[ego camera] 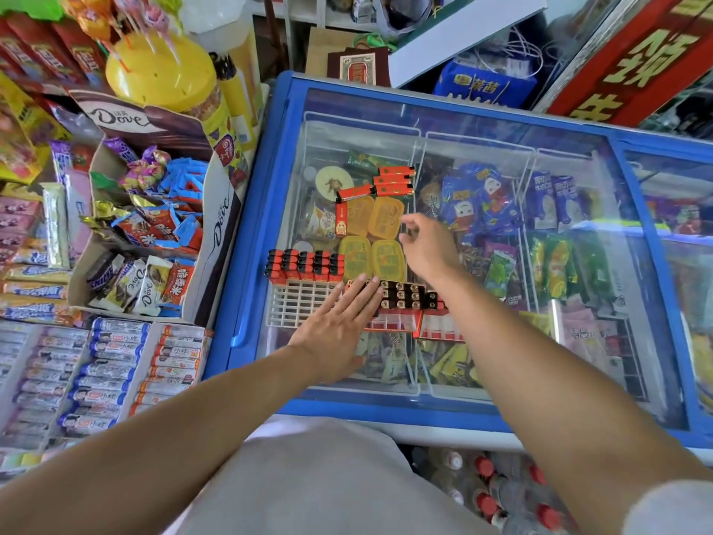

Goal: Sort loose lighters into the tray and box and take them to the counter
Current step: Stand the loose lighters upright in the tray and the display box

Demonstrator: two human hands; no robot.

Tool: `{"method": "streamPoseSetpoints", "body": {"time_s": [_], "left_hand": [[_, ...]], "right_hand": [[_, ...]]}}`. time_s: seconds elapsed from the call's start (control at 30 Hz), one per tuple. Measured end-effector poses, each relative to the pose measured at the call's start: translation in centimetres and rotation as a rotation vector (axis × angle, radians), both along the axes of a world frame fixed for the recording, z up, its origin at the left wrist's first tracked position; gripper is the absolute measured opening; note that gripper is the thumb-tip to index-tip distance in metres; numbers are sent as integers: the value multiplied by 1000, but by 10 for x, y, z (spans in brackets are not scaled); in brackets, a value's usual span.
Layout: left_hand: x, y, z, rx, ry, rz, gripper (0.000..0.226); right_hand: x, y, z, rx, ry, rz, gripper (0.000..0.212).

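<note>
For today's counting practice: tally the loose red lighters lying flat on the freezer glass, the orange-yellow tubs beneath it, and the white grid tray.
Loose red plastic lighters: 5
Orange-yellow oval tubs: 4
White plastic grid tray: 1
Total: 10

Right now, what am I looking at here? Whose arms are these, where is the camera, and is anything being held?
No machine: a person wears one camera on the head, looking down at their own arms. The left hand lies flat, fingers straight, on a red box of lighters standing on the glass lid of a blue freezer. The right hand reaches toward loose red lighters lying farther back; it seems to hold nothing. A white tray holds more lighters.
</note>
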State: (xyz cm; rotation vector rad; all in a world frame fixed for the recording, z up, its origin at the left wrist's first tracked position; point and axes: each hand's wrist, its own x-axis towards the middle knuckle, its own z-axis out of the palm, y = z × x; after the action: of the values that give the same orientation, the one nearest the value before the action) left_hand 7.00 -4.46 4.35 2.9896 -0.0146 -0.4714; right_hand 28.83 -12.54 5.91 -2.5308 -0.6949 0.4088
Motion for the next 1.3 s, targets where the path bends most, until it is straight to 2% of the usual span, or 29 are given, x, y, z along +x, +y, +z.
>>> {"method": "streamPoseSetpoints", "body": {"time_s": [0.1, 0.2, 0.5, 0.57, 0.7, 0.8, 0.97, 1.07, 1.13, 1.23, 1.3], "left_hand": [[-3, 2, -3, 27, 11, -26, 101], [-4, 1, -3, -7, 18, -10, 102], [-4, -2, -2, -36, 40, 14, 110], [-3, -2, -4, -42, 35, 22, 110], [-4, -2, -5, -52, 53, 31, 113], [-3, -2, -4, -64, 54, 34, 112], [-1, -1, -1, -84, 78, 30, 112], [-3, -1, -1, -71, 82, 20, 111], [-3, -1, 0, -71, 85, 23, 111], [-2, 0, 2, -103, 94, 33, 108], [-3, 1, 3, -94, 98, 22, 104]], "right_hand": [[30, 23, -17, -130, -18, 78, 47], [56, 44, -25, -96, -41, 134, 53], [95, 59, -42, -282, -210, 205, 40], [96, 57, -42, -304, -168, 162, 38], [96, 48, -39, -338, 105, 79, 38], [84, 26, -32, -220, 221, 45, 32], [29, -21, 13, 185, 173, -116, 23], [-20, -55, 50, 295, 137, -103, 16], [-47, -76, 68, 294, 157, -19, 19], [-71, -96, 69, 119, 171, 155, 23], [-81, -101, 59, -4, 107, 175, 25]]}}
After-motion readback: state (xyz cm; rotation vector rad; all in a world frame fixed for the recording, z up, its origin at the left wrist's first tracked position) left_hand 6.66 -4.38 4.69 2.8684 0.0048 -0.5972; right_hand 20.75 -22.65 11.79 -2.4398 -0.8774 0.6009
